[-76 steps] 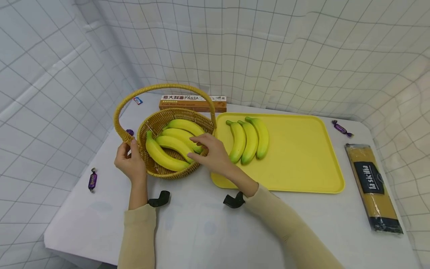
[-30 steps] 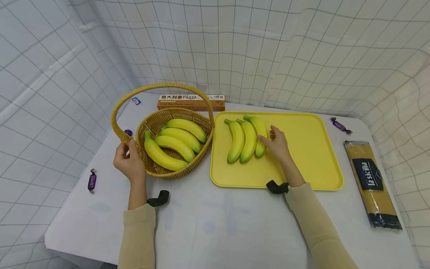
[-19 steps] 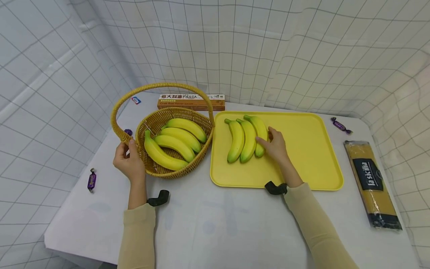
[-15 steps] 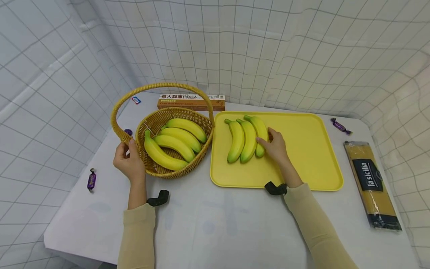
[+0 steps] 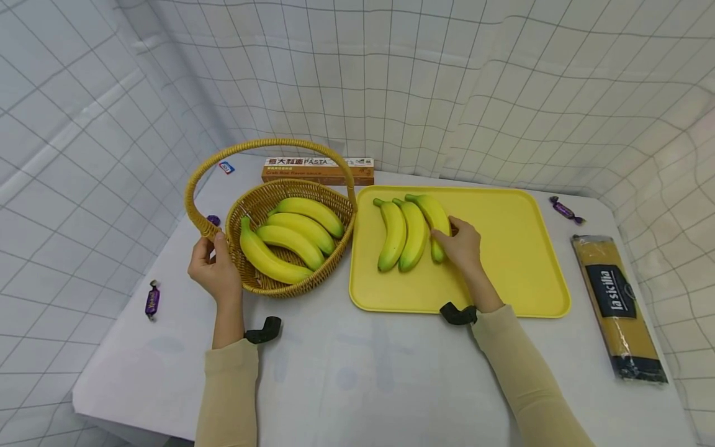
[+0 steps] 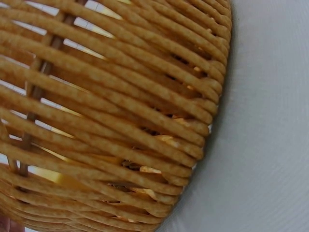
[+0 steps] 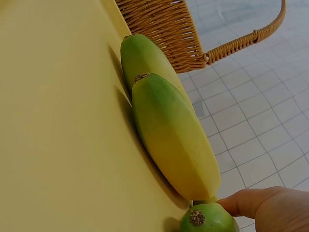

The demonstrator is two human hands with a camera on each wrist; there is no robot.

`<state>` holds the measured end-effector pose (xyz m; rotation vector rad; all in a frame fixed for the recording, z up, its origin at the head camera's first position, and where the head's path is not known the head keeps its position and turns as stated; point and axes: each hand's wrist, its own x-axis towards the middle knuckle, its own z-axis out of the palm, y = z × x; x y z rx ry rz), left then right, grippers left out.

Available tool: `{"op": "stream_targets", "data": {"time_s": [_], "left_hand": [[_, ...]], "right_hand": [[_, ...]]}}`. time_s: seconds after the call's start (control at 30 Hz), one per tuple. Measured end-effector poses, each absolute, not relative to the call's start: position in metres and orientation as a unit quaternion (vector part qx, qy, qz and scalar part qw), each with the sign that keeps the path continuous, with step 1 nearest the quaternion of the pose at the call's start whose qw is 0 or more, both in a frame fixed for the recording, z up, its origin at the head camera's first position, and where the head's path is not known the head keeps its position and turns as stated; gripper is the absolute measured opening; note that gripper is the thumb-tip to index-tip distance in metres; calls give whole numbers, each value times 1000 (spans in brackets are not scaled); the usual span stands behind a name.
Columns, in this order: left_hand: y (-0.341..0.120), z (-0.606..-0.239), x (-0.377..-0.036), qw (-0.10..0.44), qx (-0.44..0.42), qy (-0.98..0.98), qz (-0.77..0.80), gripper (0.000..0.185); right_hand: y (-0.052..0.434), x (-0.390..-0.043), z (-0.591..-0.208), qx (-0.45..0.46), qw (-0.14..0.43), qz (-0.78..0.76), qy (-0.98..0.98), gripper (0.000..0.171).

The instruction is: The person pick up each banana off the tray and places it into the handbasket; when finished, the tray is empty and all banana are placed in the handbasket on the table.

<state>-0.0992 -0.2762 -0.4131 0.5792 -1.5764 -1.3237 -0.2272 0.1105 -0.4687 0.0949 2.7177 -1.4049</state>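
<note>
In the head view, my left hand pinches the lower left end of the handle on a wicker basket. Several bananas lie inside it. The left wrist view is filled by the basket's woven wall. On the yellow tray lie three bananas side by side. My right hand grips the rightmost banana between thumb and fingers. The right wrist view shows my thumb against that banana's green end, with the two other bananas beyond it.
A pasta box stands behind the basket. A pasta packet lies right of the tray. Wrapped purple candies lie at the left, and another purple candy at the back right. White gridded curtain surrounds the table.
My right hand has gone from the basket to the tray and taken hold of the rightmost banana, whose lower part has shifted slightly right. My left hand stays on the handle.
</note>
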Motion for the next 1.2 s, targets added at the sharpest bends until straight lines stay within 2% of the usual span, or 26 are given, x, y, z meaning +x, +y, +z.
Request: {"op": "stream_targets", "data": {"time_s": [0.5, 0.73, 1.0, 1.2], "left_hand": [[-280, -415, -97, 478, 235, -646, -547, 26], [-279, -416, -98, 481, 227, -642, -552, 25], [-278, -416, -100, 481, 222, -644, -551, 28], [-279, -416, -100, 482, 226, -642, -551, 26]], "right_hand": [[107, -225, -469, 67, -29, -502, 862, 59], [112, -219, -451, 67, -32, -516, 854, 57], [117, -199, -419, 10, -34, -508, 861, 55], [108, -182, -400, -67, -45, -494, 865, 52]]}}
